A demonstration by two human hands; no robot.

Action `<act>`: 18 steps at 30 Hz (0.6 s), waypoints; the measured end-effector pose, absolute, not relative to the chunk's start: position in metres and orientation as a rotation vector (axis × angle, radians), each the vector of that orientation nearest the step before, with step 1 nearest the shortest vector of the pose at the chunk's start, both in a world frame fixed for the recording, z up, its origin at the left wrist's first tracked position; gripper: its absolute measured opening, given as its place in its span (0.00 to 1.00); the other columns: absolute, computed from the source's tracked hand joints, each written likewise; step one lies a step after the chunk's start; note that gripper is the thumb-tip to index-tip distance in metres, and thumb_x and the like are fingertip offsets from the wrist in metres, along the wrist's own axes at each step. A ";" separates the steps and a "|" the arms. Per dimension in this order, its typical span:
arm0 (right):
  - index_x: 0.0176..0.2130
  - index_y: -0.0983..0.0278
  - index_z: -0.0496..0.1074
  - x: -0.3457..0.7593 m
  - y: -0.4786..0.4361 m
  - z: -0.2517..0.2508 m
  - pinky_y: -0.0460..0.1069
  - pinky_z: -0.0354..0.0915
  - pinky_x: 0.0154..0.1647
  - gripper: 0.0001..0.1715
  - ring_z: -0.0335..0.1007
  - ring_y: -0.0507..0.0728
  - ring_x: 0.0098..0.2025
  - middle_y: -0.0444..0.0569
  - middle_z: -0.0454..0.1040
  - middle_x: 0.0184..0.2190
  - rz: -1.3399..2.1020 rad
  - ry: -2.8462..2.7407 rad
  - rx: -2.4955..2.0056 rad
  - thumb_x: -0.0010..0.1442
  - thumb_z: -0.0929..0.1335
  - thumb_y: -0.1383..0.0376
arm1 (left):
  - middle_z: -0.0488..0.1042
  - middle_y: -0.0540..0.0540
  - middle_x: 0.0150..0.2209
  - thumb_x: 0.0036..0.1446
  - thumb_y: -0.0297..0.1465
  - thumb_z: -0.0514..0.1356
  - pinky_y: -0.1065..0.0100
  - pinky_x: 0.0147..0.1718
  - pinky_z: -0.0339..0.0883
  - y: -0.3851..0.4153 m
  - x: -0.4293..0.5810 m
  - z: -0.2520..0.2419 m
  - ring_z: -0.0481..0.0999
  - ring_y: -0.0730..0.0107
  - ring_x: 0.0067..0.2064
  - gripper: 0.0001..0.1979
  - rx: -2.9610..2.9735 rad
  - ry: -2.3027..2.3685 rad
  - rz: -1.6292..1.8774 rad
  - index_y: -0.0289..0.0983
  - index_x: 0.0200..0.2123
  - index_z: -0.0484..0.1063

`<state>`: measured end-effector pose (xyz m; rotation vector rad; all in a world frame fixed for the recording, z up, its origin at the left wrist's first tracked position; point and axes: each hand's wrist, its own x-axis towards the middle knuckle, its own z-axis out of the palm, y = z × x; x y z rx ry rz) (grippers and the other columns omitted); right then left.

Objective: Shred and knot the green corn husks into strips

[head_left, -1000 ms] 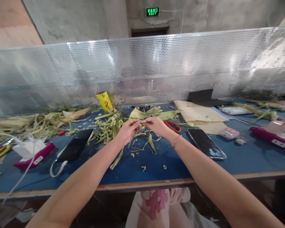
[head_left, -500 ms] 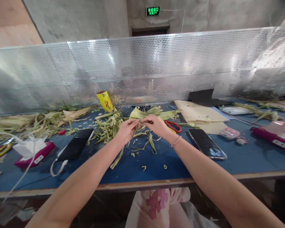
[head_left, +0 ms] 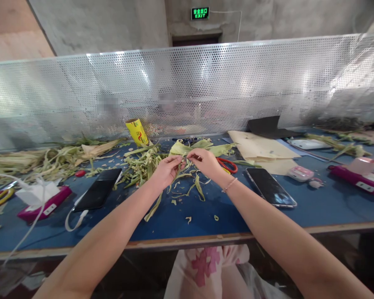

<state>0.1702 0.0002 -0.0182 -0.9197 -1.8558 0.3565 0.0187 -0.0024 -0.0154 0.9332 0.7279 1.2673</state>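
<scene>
Over the middle of the table, my left hand [head_left: 167, 171] is closed in a pinch. A thin, pale green strip of corn husk [head_left: 177, 171] shows at its fingertips. My right hand [head_left: 208, 165] is pinched just to the right, its fingertips a small gap from the left ones. What it holds, if anything, is too small to make out. Broad green husk leaves [head_left: 180, 148] lie right behind the hands. A heap of torn, twisted husk pieces [head_left: 143, 164] lies beside my left hand. Red-handled scissors [head_left: 229, 163] rest partly hidden behind my right wrist.
A black phone [head_left: 99, 189] lies left, another phone [head_left: 270, 187] right. Purple power strips [head_left: 45, 205] sit at both sides. A yellow roll [head_left: 137, 132] stands by the perforated metal screen [head_left: 237, 83]. Brown paper [head_left: 262, 147] and more husks [head_left: 65, 158] cover the back of the blue table [head_left: 205, 226].
My right fingertips have drawn slightly away from the left ones, opening a small gap. My left hand keeps nearly the same place.
</scene>
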 end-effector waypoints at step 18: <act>0.28 0.65 0.72 0.167 0.000 -0.021 0.45 0.61 0.31 0.07 0.65 0.50 0.26 0.45 0.72 0.23 0.177 -1.926 -0.877 0.54 0.64 0.70 | 0.73 0.49 0.20 0.36 0.20 0.66 0.75 0.27 0.66 -0.003 0.020 -0.016 0.71 0.78 0.24 0.06 0.946 0.733 1.307 0.30 0.22 0.72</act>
